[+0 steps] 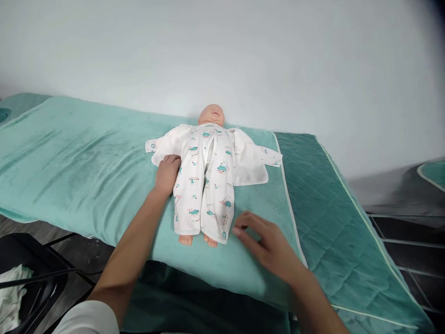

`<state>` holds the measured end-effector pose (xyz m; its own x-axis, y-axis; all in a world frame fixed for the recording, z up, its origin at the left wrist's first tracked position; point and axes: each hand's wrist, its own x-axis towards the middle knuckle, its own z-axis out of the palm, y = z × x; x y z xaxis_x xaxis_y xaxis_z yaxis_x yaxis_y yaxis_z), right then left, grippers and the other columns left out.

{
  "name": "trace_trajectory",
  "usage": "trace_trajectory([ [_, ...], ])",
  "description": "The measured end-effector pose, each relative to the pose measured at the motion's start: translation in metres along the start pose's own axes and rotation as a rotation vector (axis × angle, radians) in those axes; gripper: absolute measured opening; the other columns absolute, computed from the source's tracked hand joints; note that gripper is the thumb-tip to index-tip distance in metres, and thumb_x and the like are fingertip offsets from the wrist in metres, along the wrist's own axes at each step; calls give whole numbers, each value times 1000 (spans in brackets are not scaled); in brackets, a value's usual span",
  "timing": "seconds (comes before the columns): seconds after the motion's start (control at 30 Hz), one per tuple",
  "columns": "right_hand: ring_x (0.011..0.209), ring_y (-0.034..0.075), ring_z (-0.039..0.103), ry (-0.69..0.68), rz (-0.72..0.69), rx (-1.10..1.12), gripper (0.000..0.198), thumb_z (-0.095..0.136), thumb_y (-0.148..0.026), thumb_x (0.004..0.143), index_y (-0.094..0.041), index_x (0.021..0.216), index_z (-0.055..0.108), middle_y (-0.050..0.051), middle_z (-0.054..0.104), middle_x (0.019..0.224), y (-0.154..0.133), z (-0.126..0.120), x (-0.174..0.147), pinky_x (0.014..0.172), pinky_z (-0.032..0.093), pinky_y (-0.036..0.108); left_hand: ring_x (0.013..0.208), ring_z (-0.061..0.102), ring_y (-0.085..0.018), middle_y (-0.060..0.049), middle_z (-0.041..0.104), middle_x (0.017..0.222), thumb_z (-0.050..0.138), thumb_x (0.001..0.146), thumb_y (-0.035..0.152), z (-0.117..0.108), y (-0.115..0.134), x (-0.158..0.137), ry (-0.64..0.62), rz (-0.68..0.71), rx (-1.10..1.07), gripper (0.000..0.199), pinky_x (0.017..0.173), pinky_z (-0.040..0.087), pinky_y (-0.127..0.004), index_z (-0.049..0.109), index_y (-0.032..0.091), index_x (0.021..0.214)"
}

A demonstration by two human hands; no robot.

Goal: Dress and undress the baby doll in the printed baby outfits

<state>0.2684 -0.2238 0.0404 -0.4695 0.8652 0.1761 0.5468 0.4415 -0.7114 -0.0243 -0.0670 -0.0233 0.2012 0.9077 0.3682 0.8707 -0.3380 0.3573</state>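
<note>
A baby doll (211, 115) lies on its back on a light green velvety cover, head toward the wall. White printed trousers (218, 195) lie over its front from the neck down, and both bare feet (185, 240) stick out below. Under them a white wrap top (251, 162) is spread with its sleeves out to both sides. My left hand (168, 174) rests against the trousers' left edge and the top's hem, fingers bent and tips partly hidden. Beside the right trouser cuff is my right hand (262, 241), thumb and index finger curled together in a ring, nothing visible between them.
A darker green quilted mat (333, 199) extends to the right under the light green cover (79, 167). The wall (222, 55) rises directly behind. At lower left stands a black chair (34, 260) with a white printed cloth (14, 292) on it. Dark slats (410, 260) show at right.
</note>
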Motion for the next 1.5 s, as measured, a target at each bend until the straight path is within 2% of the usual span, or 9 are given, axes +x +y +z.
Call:
trace_trajectory([
  [0.13,89,24,62,275,36,-205,9,50,-23,100,-23,96,58,6,65,95,33,-6,33,80,52,39,114,57,-31,-12,69,119,51,92,16,-4,4,-15,43,15,-58,23,98,47,-45,70,21,105],
  [0.2,107,29,60,313,43,-353,17,46,-17,98,-20,107,60,12,65,110,53,-3,55,93,51,47,114,58,-29,-12,69,121,51,91,15,-7,6,-23,107,-5,-80,29,99,48,-44,68,21,113],
  [0.37,114,32,54,160,24,-520,27,44,-13,96,-12,114,64,18,63,122,84,15,87,100,49,50,117,58,-31,-14,67,125,51,95,20,-12,8,-36,27,95,-16,30,98,48,-46,69,19,119],
  [0.5,110,32,55,250,41,-505,24,53,-17,94,-13,112,67,17,65,118,93,22,81,97,51,49,115,59,-31,-14,69,118,55,92,20,-15,9,-43,-90,179,7,27,97,50,-46,72,20,113],
  [0.67,113,31,57,257,-67,-447,30,52,-13,92,-21,111,74,12,70,119,103,21,74,99,49,50,123,59,-30,-13,69,124,57,92,24,-13,7,-52,-56,243,-31,33,106,49,-47,69,19,122],
  [0.87,122,30,57,164,-217,-461,29,54,-17,94,-20,113,75,13,71,120,108,32,84,112,43,48,133,56,-33,-16,63,138,60,92,37,-7,5,-45,-69,353,-131,48,123,35,-54,58,18,136],
  [1.1,119,35,61,197,-138,-496,36,53,-23,94,-13,126,67,19,69,128,99,43,107,100,52,50,135,54,-34,-16,53,151,60,94,44,-5,18,-27,-98,203,-525,56,117,44,-52,49,20,143],
  [1.3,110,34,69,165,-208,-272,29,58,-34,91,-19,111,72,15,75,118,97,38,106,96,57,50,127,58,-35,-15,64,135,62,92,46,-1,19,-22,-78,140,-567,44,112,47,-54,61,18,127],
  [1.5,106,34,72,167,-224,-158,32,58,-41,89,-20,108,72,14,77,112,97,31,93,92,60,50,91,61,-27,-11,67,91,55,95,36,-1,15,-24,20,150,-217,20,80,52,-43,64,19,88],
])
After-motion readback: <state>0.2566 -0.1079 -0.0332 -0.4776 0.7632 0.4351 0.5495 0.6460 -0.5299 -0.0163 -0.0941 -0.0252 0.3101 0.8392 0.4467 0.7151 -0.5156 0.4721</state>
